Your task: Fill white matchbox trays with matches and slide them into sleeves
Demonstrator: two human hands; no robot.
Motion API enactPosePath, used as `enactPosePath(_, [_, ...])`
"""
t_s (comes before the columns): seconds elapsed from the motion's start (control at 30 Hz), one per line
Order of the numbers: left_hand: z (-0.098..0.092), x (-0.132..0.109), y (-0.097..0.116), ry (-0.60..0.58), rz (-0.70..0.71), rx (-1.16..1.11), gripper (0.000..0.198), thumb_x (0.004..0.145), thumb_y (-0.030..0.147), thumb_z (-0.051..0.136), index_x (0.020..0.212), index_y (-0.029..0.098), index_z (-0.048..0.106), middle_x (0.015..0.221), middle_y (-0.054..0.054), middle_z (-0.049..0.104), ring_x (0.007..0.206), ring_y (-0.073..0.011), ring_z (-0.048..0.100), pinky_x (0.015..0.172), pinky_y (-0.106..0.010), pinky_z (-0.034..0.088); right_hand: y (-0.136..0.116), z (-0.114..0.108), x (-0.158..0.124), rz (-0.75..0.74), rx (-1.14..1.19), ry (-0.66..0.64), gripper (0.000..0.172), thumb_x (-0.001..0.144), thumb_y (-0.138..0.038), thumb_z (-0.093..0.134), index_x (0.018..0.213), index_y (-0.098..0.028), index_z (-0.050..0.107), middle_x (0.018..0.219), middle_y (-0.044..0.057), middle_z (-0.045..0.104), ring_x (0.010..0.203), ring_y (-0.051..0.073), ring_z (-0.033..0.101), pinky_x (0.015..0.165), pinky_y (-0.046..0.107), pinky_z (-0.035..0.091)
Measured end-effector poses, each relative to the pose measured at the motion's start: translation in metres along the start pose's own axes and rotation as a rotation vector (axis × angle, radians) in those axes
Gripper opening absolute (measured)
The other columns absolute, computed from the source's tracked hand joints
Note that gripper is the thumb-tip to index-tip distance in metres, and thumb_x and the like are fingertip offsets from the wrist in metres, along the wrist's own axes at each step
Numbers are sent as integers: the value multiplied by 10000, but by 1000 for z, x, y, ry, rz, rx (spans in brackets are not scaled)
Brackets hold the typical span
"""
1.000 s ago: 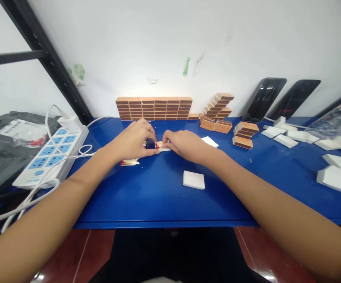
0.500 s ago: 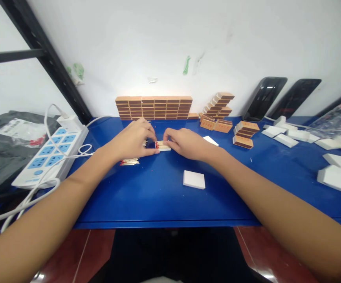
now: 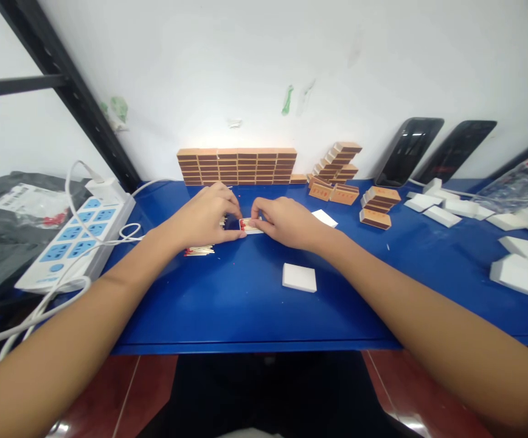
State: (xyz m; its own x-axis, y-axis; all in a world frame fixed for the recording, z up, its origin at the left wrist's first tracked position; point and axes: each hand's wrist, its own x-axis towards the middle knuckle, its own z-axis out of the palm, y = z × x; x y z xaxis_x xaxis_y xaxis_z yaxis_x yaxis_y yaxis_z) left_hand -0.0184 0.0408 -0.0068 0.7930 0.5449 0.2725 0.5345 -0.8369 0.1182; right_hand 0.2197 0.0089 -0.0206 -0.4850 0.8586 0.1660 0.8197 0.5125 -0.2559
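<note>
A small white matchbox tray (image 3: pixel 257 231) filled with red-tipped matches (image 3: pixel 247 224) rests on the blue table between my hands. My left hand (image 3: pixel 213 214) holds the tray's left end, its thumb at the near corner and its fingers at the far one. Over the right end, my right hand (image 3: pixel 283 220) has thumb and forefinger closed on the matches; its fingertips partly cover them. A loose pile of matches (image 3: pixel 199 250) lies just below my left hand, and a few more show behind its fingers. A white tray (image 3: pixel 299 277) lies nearer to me.
Stacked matchboxes (image 3: pixel 237 166) form a wall at the back, with a leaning stack (image 3: pixel 337 164) and a short stack (image 3: pixel 378 207) to the right. White trays (image 3: pixel 441 216) lie scattered at far right. Two black phone-like slabs (image 3: pixel 409 152) lean on the wall. A power strip (image 3: pixel 79 237) with cables sits left.
The fingers of my right hand have shifted very slightly over the matches in the tray. My left hand keeps its place, and the view has moved a little.
</note>
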Motion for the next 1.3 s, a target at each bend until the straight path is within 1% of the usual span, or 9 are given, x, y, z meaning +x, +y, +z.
enactPosePath(0.13, [0,0,-1,6,-1,-2,311,907,512,802,986,213,838,1143,-102,773,1206,-322,601,1033,-463,464,-1,-3,0,-3,0,30,205,1083,-388,599,1055,-203,684,810,13,655,679,160,486,661,297,256])
enactPosePath(0.23, [1,0,-3,14,7,13,310,911,503,786,977,204,834,1128,-108,766,1171,-317,611,1027,-462,473,-13,-6,-5,-48,61,91,166,1066,-338,631,1070,-192,710,787,-1,654,667,149,494,672,295,271])
enactPosePath(0.37, [1,0,-7,7,0,16,228,884,404,789,991,210,844,1150,-113,768,1152,-320,614,1013,-462,481,-49,-1,-17,-284,181,60,206,1070,-325,635,992,-186,765,791,10,709,713,153,584,711,292,351])
enactPosePath(0.43, [1,0,-7,11,0,11,234,897,414,786,1015,224,853,1161,-109,771,1160,-325,611,1007,-469,478,-66,7,-22,-387,202,9,185,1074,-288,631,1065,-190,788,941,47,779,831,177,656,764,300,406])
enactPosePath(0.5, [1,0,-7,20,1,9,266,913,478,787,1004,238,858,1155,-100,773,1159,-324,611,1007,-474,472,-79,14,-24,-422,186,-46,216,1091,-271,597,1127,-193,795,1009,75,803,887,203,688,781,316,440])
enactPosePath(0.87, [0,1,-4,16,-10,8,293,898,522,813,992,247,856,1147,-89,772,1168,-317,611,1011,-452,469,-86,30,-20,-344,151,-87,345,1117,-250,526,1427,-178,658,1165,128,799,1006,261,757,851,376,557])
enactPosePath(1.03, [-1,0,-5,11,-6,19,311,906,539,804,992,244,853,1138,-89,769,1160,-313,612,1011,-458,473,-86,30,-19,-331,183,-96,314,1126,-246,502,1354,-144,692,1284,145,777,1109,287,744,898,411,558])
enactPosePath(1.13, [-1,1,-6,5,-8,16,313,906,547,799,989,250,854,1143,-90,767,1162,-316,611,1008,-461,470,-86,30,-19,-341,206,-75,335,1118,-229,516,1412,-157,660,1352,140,759,1160,284,730,927,412,551])
enactPosePath(1.3, [-1,1,-5,13,-8,4,307,904,550,791,973,257,853,1129,-91,769,1151,-316,611,1000,-460,467,-87,29,-19,-313,182,-89,327,1114,-244,523,1395,-157,666,1259,137,781,1104,275,735,879,394,547])
